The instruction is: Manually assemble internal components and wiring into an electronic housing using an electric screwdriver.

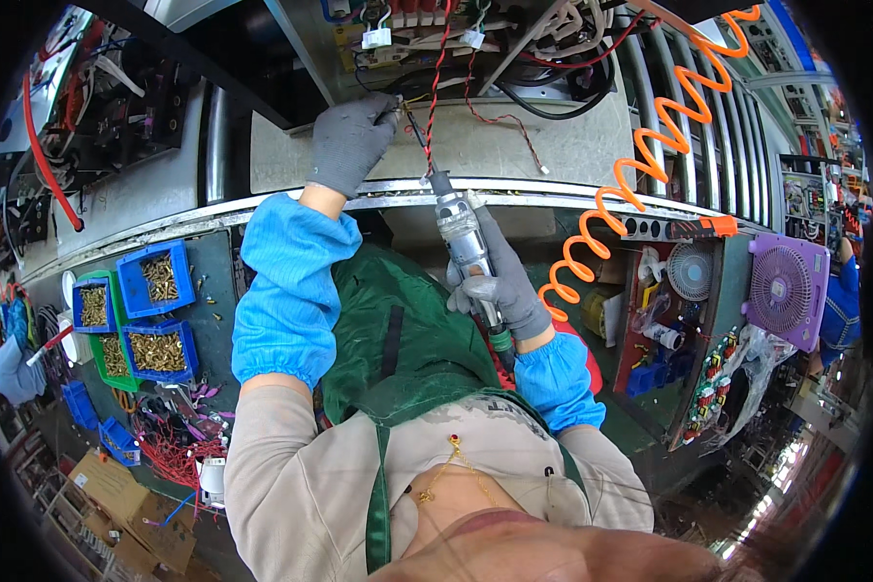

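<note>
Item: wiring station, worker in grey gloves and blue sleeve covers.

Left hand [351, 141], upper centre of frame: fingers pinched together on a small terminal [401, 101] at the edge of the grey panel [572, 145].

Right hand [500, 281], centre: clamped around a pneumatic screwdriver [461, 233], bit tip set at that terminal.

Orange coiled air hose [640, 165], upper right.

Blue bins of brass parts [155, 281], left.

Purple fan [784, 289], right.

Progress: driver seated on the fastening point; judged mid-fastening, with loose red and black wires [436, 58] above apparently left to secure.

A green workbench [213, 281] carries blue bins [155, 281], beside a purple fan [784, 289]
</note>
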`<move>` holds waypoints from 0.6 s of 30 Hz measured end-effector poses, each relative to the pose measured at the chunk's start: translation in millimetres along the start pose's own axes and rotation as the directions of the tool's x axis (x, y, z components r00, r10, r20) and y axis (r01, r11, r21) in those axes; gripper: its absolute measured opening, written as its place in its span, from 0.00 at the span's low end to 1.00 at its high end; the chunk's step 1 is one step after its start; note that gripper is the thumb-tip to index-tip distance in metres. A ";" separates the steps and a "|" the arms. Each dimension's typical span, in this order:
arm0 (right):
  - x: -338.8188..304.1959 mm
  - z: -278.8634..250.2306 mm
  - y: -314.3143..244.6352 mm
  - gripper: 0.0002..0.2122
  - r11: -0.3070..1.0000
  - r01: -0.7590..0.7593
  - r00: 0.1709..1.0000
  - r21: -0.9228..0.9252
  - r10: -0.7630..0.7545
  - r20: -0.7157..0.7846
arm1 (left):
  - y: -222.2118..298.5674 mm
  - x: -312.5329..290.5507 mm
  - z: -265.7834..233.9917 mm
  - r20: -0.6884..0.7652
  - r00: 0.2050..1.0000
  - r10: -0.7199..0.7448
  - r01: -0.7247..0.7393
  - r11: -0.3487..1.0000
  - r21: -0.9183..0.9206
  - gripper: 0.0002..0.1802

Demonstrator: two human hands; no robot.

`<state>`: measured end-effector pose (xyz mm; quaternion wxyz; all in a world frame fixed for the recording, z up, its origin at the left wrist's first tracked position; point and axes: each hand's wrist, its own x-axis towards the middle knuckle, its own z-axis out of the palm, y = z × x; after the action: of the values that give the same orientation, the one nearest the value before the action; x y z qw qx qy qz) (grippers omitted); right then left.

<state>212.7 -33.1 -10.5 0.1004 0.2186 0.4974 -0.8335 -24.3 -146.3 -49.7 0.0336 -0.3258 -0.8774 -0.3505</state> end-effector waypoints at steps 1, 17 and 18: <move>1.0 0.0 -1.1 0.48 1.000 0.003 1.000 0.012 -0.004 0.016 | -1.7 1.3 1.1 -0.027 0.999 0.035 -0.035 0.999 0.034 0.09; 63.8 -3.5 12.5 0.50 0.991 0.123 0.992 0.052 -0.122 -0.017 | -11.0 24.8 22.6 -0.189 0.982 0.011 0.031 0.976 0.218 0.18; 66.6 -4.0 11.9 0.51 0.992 0.118 0.993 0.044 -0.117 -0.019 | -11.3 26.3 22.1 -0.185 0.983 0.010 0.031 0.975 0.219 0.18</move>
<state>159.4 -32.1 -52.4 0.0423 0.1979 0.4914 -0.8471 -47.9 -123.9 -65.4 0.1491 -0.2813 -0.9057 -0.2799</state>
